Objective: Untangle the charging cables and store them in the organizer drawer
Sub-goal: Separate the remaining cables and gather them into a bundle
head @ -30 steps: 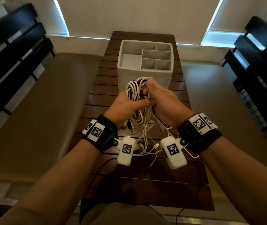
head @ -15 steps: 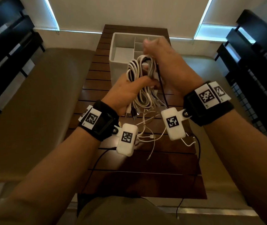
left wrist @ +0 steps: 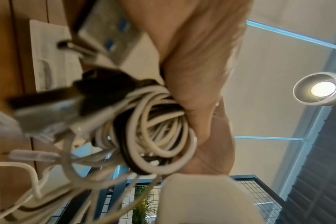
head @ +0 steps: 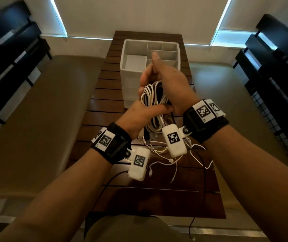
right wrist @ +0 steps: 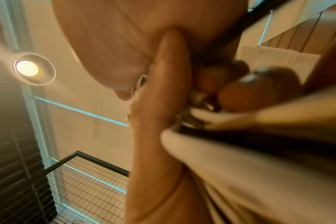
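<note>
In the head view a tangled bundle of white and black charging cables point(head: 154, 99) hangs in the air in front of the white organizer drawer point(head: 131, 49). My left hand point(head: 148, 110) grips the bundle's middle, thumb across it. My right hand point(head: 167, 81) curls round the bundle's top, thumb pointing up. Loose cable ends point(head: 167, 159) trail onto the wooden table point(head: 104, 95). The left wrist view shows the coiled cables point(left wrist: 159, 133) against my palm point(left wrist: 194, 72). Blurred fingers point(right wrist: 171, 78) and cables point(right wrist: 199, 116) fill the right wrist view.
The organizer has one large compartment point(head: 134, 62) on the left and several small ones point(head: 162, 55) on the right, all bare. A thin black wire point(head: 204, 172) runs over the near table. Dark slatted chairs point(head: 279, 70) flank both sides, beyond a beige floor point(head: 40, 119).
My right hand went from the bundle's middle up to its top, first above the organizer, then lower with the thumb raised. The left hand kept its grip and lifted the bundle slightly.
</note>
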A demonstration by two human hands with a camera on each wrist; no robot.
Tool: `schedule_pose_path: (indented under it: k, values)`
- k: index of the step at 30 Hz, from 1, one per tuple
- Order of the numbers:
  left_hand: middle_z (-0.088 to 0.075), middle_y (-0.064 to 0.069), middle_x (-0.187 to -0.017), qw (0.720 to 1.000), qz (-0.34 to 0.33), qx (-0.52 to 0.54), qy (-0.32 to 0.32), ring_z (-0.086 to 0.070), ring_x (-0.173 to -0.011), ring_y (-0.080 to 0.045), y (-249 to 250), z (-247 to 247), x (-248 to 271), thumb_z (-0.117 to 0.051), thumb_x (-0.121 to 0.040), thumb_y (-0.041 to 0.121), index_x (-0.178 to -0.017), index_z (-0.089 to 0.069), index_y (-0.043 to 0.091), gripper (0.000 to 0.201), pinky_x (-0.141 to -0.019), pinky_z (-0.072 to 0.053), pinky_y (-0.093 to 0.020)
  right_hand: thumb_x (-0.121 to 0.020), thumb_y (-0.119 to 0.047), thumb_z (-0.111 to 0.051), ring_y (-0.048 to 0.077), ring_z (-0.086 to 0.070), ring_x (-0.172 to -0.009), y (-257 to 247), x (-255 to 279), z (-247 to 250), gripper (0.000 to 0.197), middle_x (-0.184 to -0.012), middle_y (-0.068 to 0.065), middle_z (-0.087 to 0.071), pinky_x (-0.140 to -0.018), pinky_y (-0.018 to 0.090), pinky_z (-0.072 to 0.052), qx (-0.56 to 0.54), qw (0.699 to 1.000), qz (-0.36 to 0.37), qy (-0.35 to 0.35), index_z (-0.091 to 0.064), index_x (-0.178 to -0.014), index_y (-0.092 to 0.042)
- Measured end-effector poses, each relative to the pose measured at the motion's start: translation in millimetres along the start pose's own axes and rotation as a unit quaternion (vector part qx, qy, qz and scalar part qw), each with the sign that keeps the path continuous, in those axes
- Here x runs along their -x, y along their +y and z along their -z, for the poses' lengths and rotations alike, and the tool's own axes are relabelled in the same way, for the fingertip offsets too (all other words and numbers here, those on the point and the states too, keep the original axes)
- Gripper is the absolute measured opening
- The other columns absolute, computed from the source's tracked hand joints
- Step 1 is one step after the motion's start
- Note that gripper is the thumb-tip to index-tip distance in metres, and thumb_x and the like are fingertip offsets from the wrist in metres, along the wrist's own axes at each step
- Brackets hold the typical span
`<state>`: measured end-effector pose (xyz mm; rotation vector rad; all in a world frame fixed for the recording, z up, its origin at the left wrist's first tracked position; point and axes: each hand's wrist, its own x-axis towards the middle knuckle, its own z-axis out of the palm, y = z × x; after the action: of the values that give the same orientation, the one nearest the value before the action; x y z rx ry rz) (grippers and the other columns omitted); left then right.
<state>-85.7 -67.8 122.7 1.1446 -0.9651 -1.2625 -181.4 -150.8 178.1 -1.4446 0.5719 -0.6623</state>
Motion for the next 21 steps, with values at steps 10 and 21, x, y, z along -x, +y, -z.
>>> schedule_pose_path:
  k: [10,21]
  values:
    - [-0.072,-0.018,-0.108,0.999,-0.020,0.024,0.019,-0.067,-0.107,-0.040,-4.9,-2.3,-1.5,-0.066,-0.088,0.007,-0.106,-0.072,0.017,0.021,-0.102,-0.051,-0.065,-0.113,-0.040,-0.028,0.031,-0.071,-0.087,14.0,0.3,3.9,0.061,-0.091,0.017,-0.074,-0.091,0.052,-0.057,0.214,0.973,0.084,-0.006,-0.071,-0.099,0.000]
    - [-0.076,-0.005,-0.119,0.999,0.020,0.041,0.006,-0.071,-0.113,-0.025,-3.8,-7.1,-2.5,-0.072,-0.093,0.006,-0.127,-0.068,0.015,0.035,-0.100,-0.056,-0.046,-0.105,-0.059,-0.044,0.037,-0.070,-0.078,-19.2,-9.2,5.3,0.074,-0.081,0.026,-0.070,-0.087,0.045,-0.058,0.102,0.989,-0.039,-0.098,-0.064,-0.075,0.005]
